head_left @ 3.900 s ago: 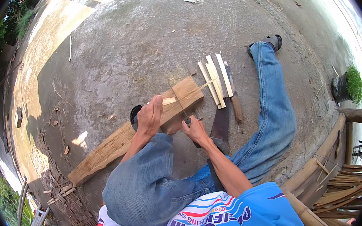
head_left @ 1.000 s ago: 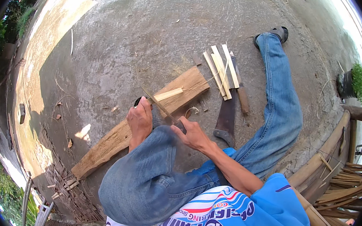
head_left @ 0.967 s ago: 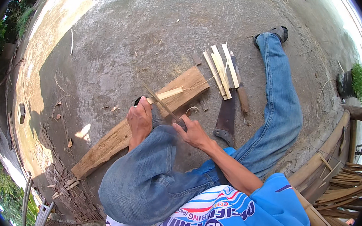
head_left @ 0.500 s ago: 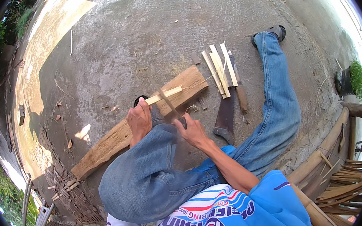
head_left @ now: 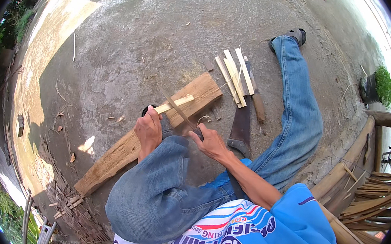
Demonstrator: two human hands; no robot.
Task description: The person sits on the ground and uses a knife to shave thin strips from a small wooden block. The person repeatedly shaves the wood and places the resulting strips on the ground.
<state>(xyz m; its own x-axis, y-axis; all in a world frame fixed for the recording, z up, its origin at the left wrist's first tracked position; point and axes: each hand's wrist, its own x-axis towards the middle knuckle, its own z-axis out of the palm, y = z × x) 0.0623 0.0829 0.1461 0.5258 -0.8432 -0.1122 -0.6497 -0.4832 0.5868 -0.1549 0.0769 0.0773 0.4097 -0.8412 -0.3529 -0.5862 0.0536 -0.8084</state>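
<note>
My left hand (head_left: pixel 148 129) is closed around one end of a pale wooden strip (head_left: pixel 184 100). The strip's other end rests over a thick timber block (head_left: pixel 198 94) lying on the ground. My right hand (head_left: pixel 211 142) grips the dark handle of a narrow-bladed knife (head_left: pixel 178 108). Its long blade crosses the strip at a slant, just beyond my left fingers, and seems to touch it. The exact contact is too small to make out. My bent left knee (head_left: pixel 151 188) lies between my arms and partly covers the block.
Right of the block, several pale strips (head_left: pixel 231 78) lie across a broad dark blade, probably a machete (head_left: pixel 240 126). A wooden-handled tool (head_left: pixel 257 107) lies beside them. My right leg (head_left: pixel 302 109) stretches out beyond. Bark scraps lie at lower left; a potted plant (head_left: pixel 383 86) stands far right.
The knife has shifted over the strip, its tip now reaching farther to the upper left. The strip tilts a little flatter. Both hands keep their grips.
</note>
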